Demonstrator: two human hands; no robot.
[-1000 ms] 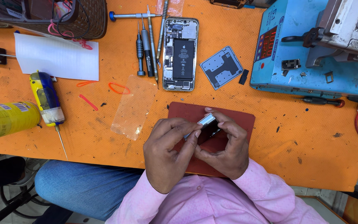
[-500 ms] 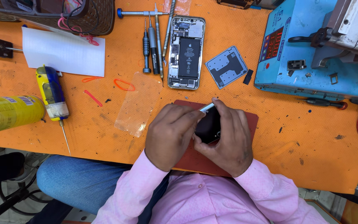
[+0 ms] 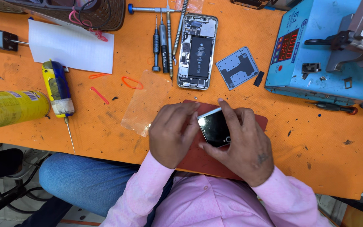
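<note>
Left hand: I am pinching the glossy panel's left edge.
Right hand: I am clasping its right side.
Long axis: slanting away-left, both hands equally near.

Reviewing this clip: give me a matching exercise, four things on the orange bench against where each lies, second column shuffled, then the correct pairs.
Things:
1. opened phone
2. yellow can
3. dark glass panel
4. blue machine

Places:
A. far right of the bench
B. held between the left hand and right hand, over the red mat
C. on its side at the left edge
D. top centre, right of the row of screwdrivers

Pairs: 1-D, 2-C, 3-B, 4-A
</note>
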